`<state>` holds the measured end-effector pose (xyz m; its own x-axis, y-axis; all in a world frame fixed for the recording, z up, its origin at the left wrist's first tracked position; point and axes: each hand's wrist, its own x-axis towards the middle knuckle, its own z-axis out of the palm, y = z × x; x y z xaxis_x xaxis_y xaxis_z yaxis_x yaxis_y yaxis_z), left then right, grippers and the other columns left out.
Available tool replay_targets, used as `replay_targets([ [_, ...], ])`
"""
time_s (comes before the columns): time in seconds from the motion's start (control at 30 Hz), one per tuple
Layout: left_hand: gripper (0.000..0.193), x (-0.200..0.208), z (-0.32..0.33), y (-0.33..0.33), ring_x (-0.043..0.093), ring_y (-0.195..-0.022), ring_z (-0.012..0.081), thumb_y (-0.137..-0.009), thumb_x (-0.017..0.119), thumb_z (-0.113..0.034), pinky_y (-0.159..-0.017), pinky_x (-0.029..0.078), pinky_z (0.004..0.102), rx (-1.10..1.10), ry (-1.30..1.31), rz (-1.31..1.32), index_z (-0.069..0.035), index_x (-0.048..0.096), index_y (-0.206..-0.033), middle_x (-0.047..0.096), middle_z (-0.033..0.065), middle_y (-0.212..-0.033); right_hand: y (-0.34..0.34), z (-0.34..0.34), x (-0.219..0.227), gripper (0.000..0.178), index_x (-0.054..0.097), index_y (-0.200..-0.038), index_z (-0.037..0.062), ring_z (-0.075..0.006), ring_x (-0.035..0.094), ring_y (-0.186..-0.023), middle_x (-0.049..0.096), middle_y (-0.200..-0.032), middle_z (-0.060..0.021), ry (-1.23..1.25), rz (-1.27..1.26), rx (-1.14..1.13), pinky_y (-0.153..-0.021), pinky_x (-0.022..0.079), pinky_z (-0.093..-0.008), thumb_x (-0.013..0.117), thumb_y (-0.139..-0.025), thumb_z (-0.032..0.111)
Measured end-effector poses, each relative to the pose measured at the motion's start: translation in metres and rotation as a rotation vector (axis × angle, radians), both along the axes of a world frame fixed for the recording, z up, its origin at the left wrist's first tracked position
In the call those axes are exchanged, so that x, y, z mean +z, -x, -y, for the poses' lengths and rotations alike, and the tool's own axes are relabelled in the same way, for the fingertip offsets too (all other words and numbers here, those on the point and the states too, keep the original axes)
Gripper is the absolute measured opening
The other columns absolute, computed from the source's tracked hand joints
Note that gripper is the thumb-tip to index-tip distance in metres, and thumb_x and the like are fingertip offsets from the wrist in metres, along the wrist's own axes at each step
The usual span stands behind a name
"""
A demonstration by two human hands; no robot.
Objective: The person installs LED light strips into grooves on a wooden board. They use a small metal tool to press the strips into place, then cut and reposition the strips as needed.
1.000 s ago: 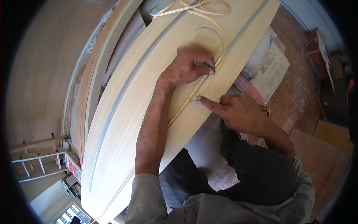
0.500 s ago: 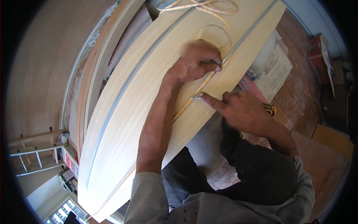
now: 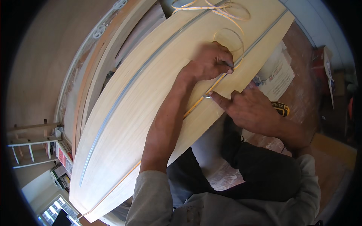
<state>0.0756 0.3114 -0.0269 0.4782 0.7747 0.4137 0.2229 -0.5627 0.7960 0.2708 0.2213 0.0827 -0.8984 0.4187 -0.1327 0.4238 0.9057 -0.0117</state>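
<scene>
Orange-and-white cord [image 3: 197,103] is lying on the pale board [image 3: 162,81], running along the right-hand grey strip [image 3: 264,40], passing beneath the left forearm [image 3: 167,115] and reaching the board's lower tip. Whether that strip is forming a groove or a flat inlay is not showing clearly. Beyond the left hand [image 3: 212,63], the cord is leaving the strip and curling into slack loops near the board's far end.

The left hand is pinching the cord, thumb and forefinger drawn together on it, the other fingers curling inward. The right hand [image 3: 254,108] is pointing its forefinger at the cord, just below that pinch, the tip touching a small pale piece [image 3: 206,96] beside the cord; whether its hidden thumb is gripping anything, I cannot tell.

The step in hand is seemingly the seating of the cord along the strip. The next move is probably calling for a taut cord, centred over the strip, and even fingertip pressure.

Farther out, the left-hand grey strip [image 3: 139,69] is curving alongside. A yellow-and-black tool [image 3: 280,108] is showing past the right wrist, a white sheet [image 3: 281,77] is lying past the board's edge, and a ladder [image 3: 32,151] is showing far left.
</scene>
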Motion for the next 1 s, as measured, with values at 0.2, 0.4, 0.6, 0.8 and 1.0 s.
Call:
replay_targets([
  [0.2, 0.013, -0.003, 0.002, 0.001, 0.069, -0.092, 0.0233, -0.081, 0.086, -0.015, -0.105, 0.043, 0.0431, 0.045, 0.017, -0.044, -0.009, 0.076, -0.088, 0.074, 0.0015, -0.088, 0.016, -0.002, 0.022, 0.056, 0.062, -0.147, -0.0024, -0.028, 0.072, -0.065, 0.07, -0.072, -0.0122, 0.076, 0.165, -0.02, -0.063, 0.058, -0.0421, 0.063, -0.092, 0.011],
  [0.4, 0.011, -0.002, 0.005, 0.002, 0.065, -0.101, 0.02, -0.084, 0.085, -0.019, -0.108, 0.036, 0.0472, 0.049, 0.076, -0.103, -0.014, 0.076, -0.088, 0.073, -0.0024, -0.091, 0.027, -0.002, 0.026, 0.058, 0.063, -0.148, 0.0015, -0.0294, 0.072, -0.068, 0.07, -0.073, -0.0138, 0.108, 0.234, -0.042, -0.066, 0.059, -0.0424, 0.062, -0.091, 0.01],
  [0.6, 0.011, -0.002, 0.005, 0.0, 0.066, -0.101, 0.0209, -0.083, 0.085, -0.021, -0.107, 0.035, 0.0473, 0.059, 0.038, -0.124, -0.016, 0.076, -0.088, 0.073, -0.0031, -0.091, 0.035, -0.002, 0.027, 0.053, 0.065, -0.145, -0.0008, -0.0298, 0.073, -0.069, 0.071, -0.073, -0.0137, 0.116, 0.24, -0.035, -0.066, 0.059, -0.0418, 0.062, -0.093, 0.009],
  [0.8, 0.013, -0.005, -0.003, 0.004, 0.065, -0.108, 0.0219, -0.082, 0.087, -0.022, -0.104, 0.035, 0.0465, 0.009, 0.043, -0.128, -0.017, 0.078, -0.09, 0.075, -0.0039, -0.095, 0.024, -0.007, 0.018, 0.046, 0.069, -0.14, 0.003, -0.0311, 0.076, -0.072, 0.073, -0.075, -0.0134, 0.093, 0.134, -0.077, -0.067, 0.059, -0.0433, 0.06, -0.096, 0.011],
  [1.0, 0.013, 0.004, 0.0, 0.0, 0.068, -0.103, 0.0201, -0.084, 0.087, -0.018, -0.106, 0.038, 0.0469, 0.028, 0.002, -0.142, -0.016, 0.077, -0.091, 0.076, -0.0042, -0.095, 0.011, 0.008, 0.008, 0.039, 0.072, -0.134, 0.0066, -0.0303, 0.077, -0.075, 0.074, -0.08, -0.0133, 0.013, 0.093, -0.119, -0.068, 0.06, -0.0446, 0.06, -0.098, 0.013],
])
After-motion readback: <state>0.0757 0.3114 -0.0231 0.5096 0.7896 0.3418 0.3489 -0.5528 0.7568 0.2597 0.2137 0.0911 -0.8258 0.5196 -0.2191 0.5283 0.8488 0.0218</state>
